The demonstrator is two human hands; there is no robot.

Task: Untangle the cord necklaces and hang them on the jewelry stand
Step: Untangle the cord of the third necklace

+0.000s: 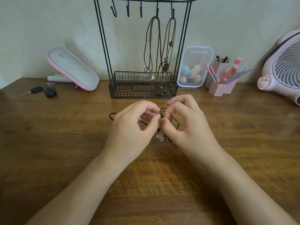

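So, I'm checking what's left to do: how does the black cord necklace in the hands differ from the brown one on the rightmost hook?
The black cord necklace lies in loose loops on the table, pinched by the left hand and right hand; the brown necklace hangs straight from its hook. The black cord necklace carries a pale pendant, the brown necklace a dark oval pendant. Both are thin cords.

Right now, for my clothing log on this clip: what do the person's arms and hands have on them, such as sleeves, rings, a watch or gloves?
Nothing worn shows. The left forearm and right forearm are bare to the frame's edge, with no sleeve in view. The left hand and right hand show no ring, watch, bracelet or glove. The visible nails look short and unpainted.
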